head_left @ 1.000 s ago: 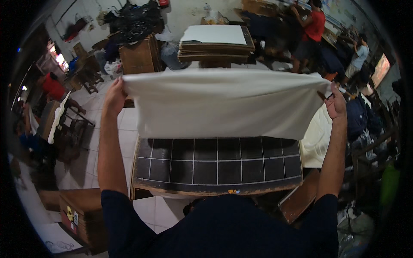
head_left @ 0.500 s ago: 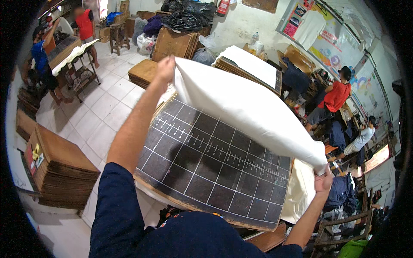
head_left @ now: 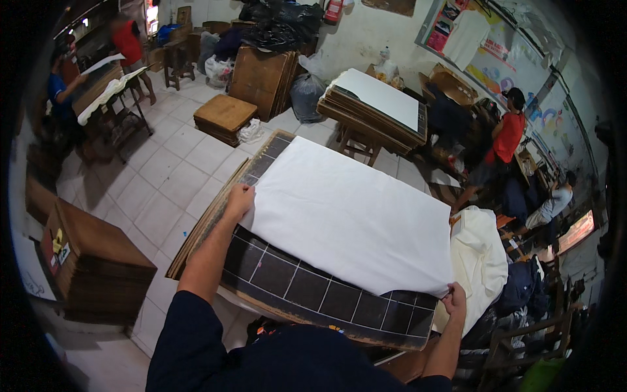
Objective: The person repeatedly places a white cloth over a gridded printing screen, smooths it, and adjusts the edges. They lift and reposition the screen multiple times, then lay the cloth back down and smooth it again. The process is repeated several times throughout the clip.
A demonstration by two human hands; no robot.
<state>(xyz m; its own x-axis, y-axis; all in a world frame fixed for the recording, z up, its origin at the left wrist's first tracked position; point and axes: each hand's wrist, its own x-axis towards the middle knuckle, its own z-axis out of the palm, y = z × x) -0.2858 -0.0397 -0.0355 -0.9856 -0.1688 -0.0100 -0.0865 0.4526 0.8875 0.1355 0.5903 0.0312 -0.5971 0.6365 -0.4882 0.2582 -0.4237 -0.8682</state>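
A white piece of fabric [head_left: 359, 209] lies spread across a dark board [head_left: 287, 271] marked with a white grid. My left hand [head_left: 241, 201] pinches the fabric's near left corner. Its near right corner is between the fingers of my right hand [head_left: 455, 299], close to the board's right end. The near edge hangs slightly slack between my hands, and gridded squares show in front of it. More board edges stick out in a stack beneath on the left. Cream fabric [head_left: 480, 251] lies bunched just beyond the board's right side.
A stack of brown boards [head_left: 98, 261] stands at the left. Another board stack [head_left: 375, 108] with white fabric on top rests on a stand ahead. Low brown boards [head_left: 225, 114] sit on the tiled floor. Two people work at a table far left; two more are at the right.
Both hands have come down and nearer to me, with the raised fabric now laid over the board. The near corners remain in my hands.
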